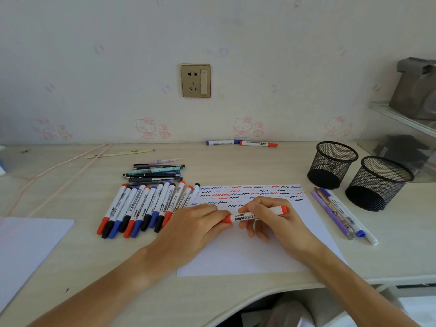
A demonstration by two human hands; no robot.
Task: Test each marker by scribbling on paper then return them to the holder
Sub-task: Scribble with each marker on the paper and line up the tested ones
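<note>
A row of capped whiteboard markers (146,208) lies left of the paper (245,253) near the desk's (70,267) front edge. Over the scribbled sheet, my left hand (193,227) pinches the red cap end of a red marker (257,214); my right hand (273,220) grips its white barrel. Toward the right edge, two black mesh holders (332,165) stand with nothing visible inside.

home bedroom desk | cartoon-cat wallpaper (145,128) | wall socket (195,80) | pen holders (332,164)
</note>
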